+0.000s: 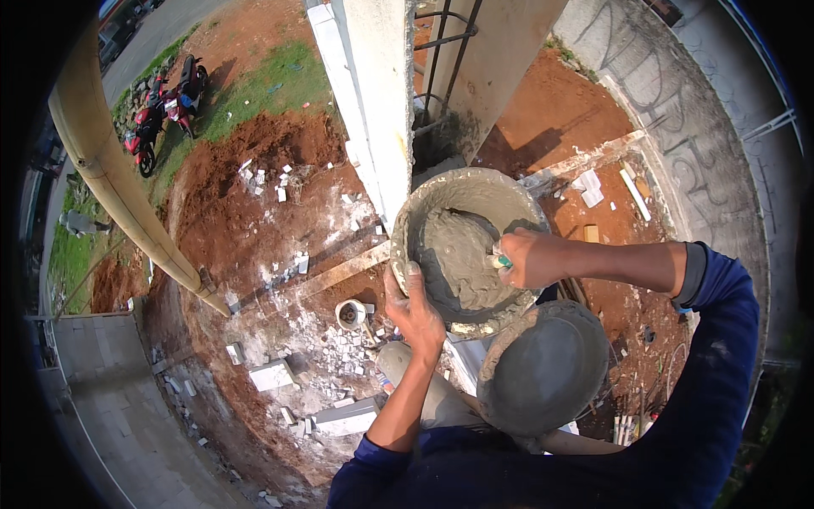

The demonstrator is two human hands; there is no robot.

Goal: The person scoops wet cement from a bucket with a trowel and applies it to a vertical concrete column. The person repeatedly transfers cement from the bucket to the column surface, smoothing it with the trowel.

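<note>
My left hand (414, 310) grips the near left rim of a round bucket (398, 225) of wet grey mortar (454, 259). My right hand (530, 259) is closed on the green-handled tool (504, 261) at the bucket's right side; its working end is hidden in the mortar. A second bucket (538, 365), grey-coated inside, sits below and to the right. Just beyond the mortar bucket stand pale vertical columns (373, 102), with dark steel bars (437, 72) in the gap between them.
A bamboo pole (136, 195) slants at the left. Far below lie red soil (225, 204), white block pieces (271, 373), a small pail (349, 314) and motorbikes (170, 106). A distant person (80, 222) is at the left. A concrete wall (695, 153) runs along the right.
</note>
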